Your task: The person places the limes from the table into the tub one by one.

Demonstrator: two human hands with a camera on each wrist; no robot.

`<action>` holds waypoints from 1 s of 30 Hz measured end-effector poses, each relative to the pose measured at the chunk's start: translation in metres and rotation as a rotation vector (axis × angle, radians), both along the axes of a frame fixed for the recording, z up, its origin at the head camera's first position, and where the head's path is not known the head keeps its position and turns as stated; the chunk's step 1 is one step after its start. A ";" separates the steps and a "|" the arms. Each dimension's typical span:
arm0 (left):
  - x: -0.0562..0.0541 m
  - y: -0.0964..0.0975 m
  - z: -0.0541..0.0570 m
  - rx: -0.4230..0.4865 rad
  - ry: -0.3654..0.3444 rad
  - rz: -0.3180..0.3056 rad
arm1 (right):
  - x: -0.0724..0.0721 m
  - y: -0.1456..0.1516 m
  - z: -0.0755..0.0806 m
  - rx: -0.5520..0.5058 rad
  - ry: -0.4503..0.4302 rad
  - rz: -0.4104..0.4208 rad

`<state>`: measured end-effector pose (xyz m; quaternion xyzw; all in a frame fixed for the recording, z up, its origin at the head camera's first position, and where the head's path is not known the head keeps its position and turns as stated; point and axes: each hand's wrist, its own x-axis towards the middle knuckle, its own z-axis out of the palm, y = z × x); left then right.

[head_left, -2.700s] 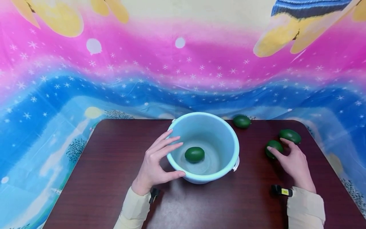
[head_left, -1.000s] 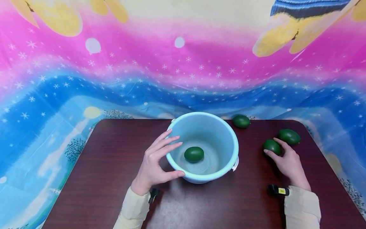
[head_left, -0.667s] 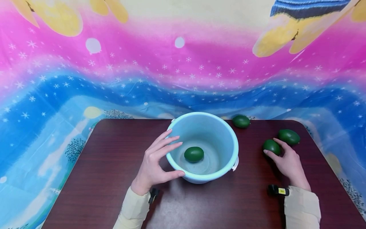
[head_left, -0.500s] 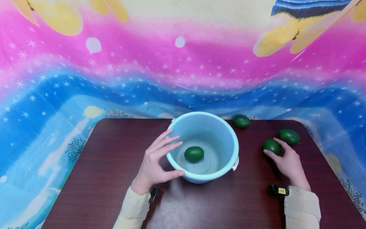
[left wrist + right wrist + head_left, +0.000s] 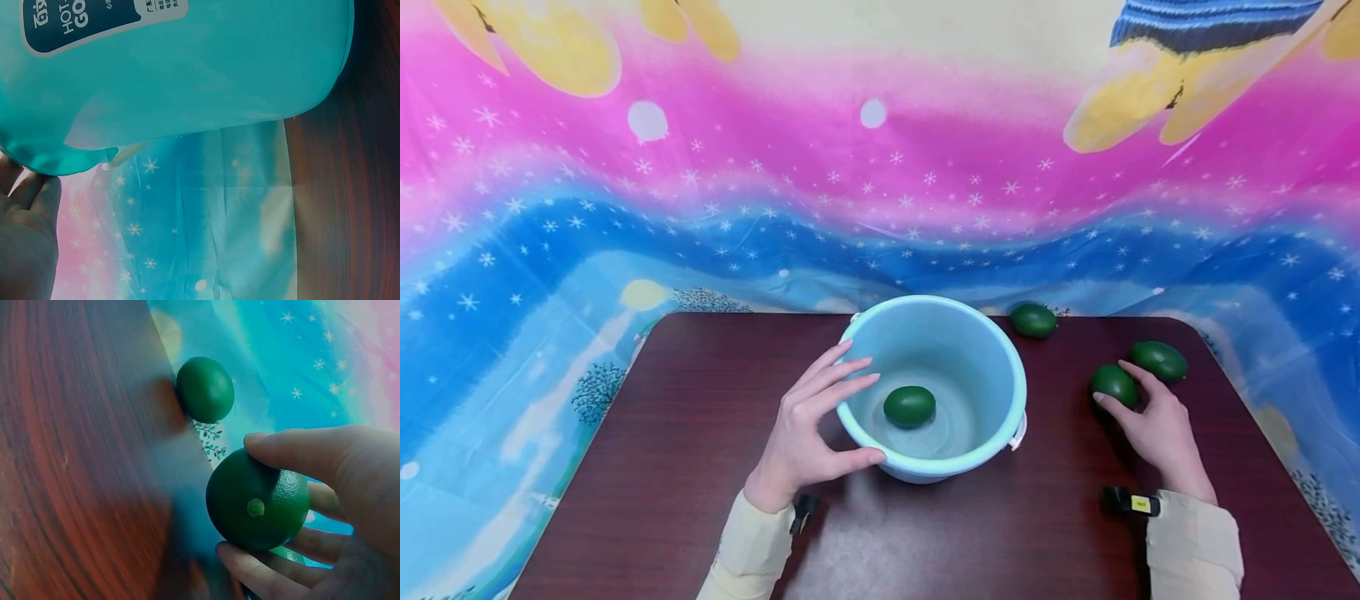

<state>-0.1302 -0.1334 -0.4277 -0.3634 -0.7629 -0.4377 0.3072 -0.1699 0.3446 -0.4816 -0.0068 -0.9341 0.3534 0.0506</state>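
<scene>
My right hand (image 5: 1162, 432) holds a dark green avocado (image 5: 1112, 388) between thumb and fingers. In the right wrist view, the stem nub of that avocado (image 5: 255, 503) faces the camera, the thumb on one side and the fingers on the other. Close behind it lies a second avocado (image 5: 1159, 360). My left hand (image 5: 805, 425) holds the left rim of a light blue bucket (image 5: 1017, 367), fingers reaching over it and thumb at its near edge. One avocado (image 5: 909, 406) lies on the bucket's floor. In the left wrist view, the fingertips meet the bucket's rim (image 5: 62, 164).
Another avocado (image 5: 1033, 319) sits at the back edge of the dark brown table (image 5: 662, 467), right of the bucket. The bucket's white handle (image 5: 1018, 431) hangs at its right side. A colourful printed cloth (image 5: 760, 192) hangs behind the table.
Since the earliest frame, my right hand has shifted slightly left with the avocado in its grip. Over the last second it stays in place. My left hand and the bucket have not moved.
</scene>
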 end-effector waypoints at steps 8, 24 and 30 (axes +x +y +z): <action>0.000 0.000 0.000 -0.003 0.000 0.007 | 0.000 -0.003 0.002 -0.008 0.029 -0.005; 0.000 0.000 0.001 -0.007 0.000 0.003 | 0.002 -0.011 0.013 -0.046 0.086 -0.052; 0.000 0.000 0.000 -0.009 -0.006 0.006 | 0.003 -0.015 0.019 -0.059 0.123 -0.056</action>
